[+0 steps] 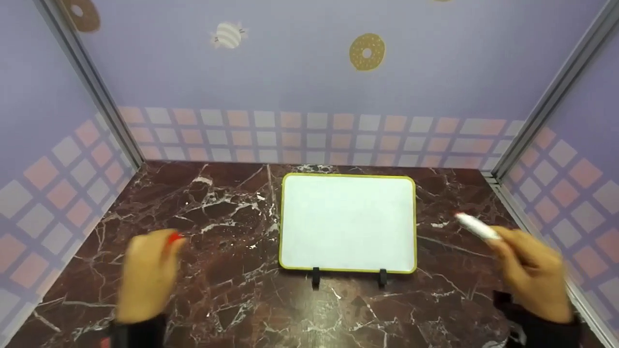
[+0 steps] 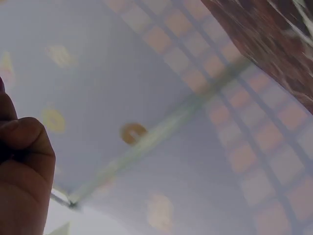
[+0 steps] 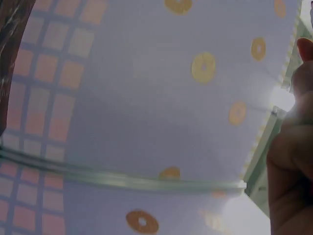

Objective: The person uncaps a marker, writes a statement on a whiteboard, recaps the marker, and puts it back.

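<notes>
My right hand point(image 1: 534, 273) grips a white marker point(image 1: 476, 226) at the right of the table, its bare red tip pointing up and to the left. At the left, my left hand point(image 1: 147, 275) pinches a small red marker cap point(image 1: 174, 237) between thumb and fingers. Between the hands stands a small whiteboard point(image 1: 348, 222) with a yellow frame and a blank white face. Both hands are apart from the board. In the left wrist view only curled fingers point(image 2: 27, 161) show at the left edge; in the right wrist view, curled fingers point(image 3: 293, 152) appear at the right edge.
Two black feet point(image 1: 316, 278) hold the whiteboard's lower edge. The tabletop point(image 1: 232, 290) is dark red marble with white veins. Lilac walls point(image 1: 300, 77) with checked borders enclose it at the back and sides, joined by metal corner posts point(image 1: 546, 92).
</notes>
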The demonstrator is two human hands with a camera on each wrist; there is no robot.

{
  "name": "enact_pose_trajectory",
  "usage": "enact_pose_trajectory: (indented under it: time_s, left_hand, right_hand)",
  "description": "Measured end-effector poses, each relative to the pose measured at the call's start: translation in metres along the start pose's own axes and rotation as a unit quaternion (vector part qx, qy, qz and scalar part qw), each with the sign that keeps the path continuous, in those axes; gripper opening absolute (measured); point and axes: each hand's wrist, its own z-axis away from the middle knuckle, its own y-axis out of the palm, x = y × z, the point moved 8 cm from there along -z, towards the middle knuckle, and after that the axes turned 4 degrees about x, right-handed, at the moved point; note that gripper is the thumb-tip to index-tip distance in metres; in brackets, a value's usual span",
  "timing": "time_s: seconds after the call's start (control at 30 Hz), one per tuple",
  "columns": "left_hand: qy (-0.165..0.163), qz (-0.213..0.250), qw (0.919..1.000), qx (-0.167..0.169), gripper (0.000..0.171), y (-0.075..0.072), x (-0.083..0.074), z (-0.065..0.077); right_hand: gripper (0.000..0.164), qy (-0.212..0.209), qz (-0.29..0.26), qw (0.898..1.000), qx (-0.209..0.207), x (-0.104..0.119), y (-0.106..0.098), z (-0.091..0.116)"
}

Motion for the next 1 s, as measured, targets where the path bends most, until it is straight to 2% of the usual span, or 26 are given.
enact_pose_trajectory:
  time_s: [0.1,0.13,0.23,0.3,0.37,0.47,0.67,0.83,1.0]
  left_hand:
    - [0.025,0.014,0.9970,0.072,0.015,0.039,-0.021,-0.004]
    - [0.022,0.013,0.9948,0.098,0.016,0.051,-0.025,-0.004]
    - [0.034,0.007,0.9904,0.134,0.019,0.075,-0.035,-0.002]
    - [0.031,0.002,0.9891,0.144,0.020,0.083,-0.032,-0.001]
    - [0.016,-0.003,0.9875,0.157,0.022,0.089,-0.023,0.001]
    - [-0.028,-0.014,0.9831,0.180,0.022,0.095,0.000,0.005]
    - [-0.105,-0.061,0.9674,0.222,0.021,0.101,0.042,0.016]
    - [-0.128,-0.077,0.9557,0.253,0.021,0.109,0.058,0.023]
    - [-0.143,-0.089,0.9502,0.262,0.017,0.113,0.069,0.029]
  right_hand:
    - [0.020,-0.055,-0.014,0.997,0.052,0.010,0.033,-0.006]
    - [0.022,-0.064,-0.015,0.995,0.069,0.014,0.044,-0.007]
    - [0.025,-0.083,-0.035,0.991,0.097,0.022,0.069,-0.008]
    - [0.029,-0.087,-0.039,0.989,0.111,0.025,0.080,-0.007]
    - [0.032,-0.088,-0.033,0.987,0.129,0.026,0.092,-0.005]
    - [0.036,-0.089,-0.013,0.984,0.152,0.026,0.107,-0.002]
    - [0.035,-0.080,0.013,0.980,0.179,0.024,0.124,0.002]
    - [0.031,-0.070,0.022,0.980,0.187,0.024,0.130,0.003]
    - [0.031,-0.054,0.015,0.979,0.195,0.024,0.133,0.005]
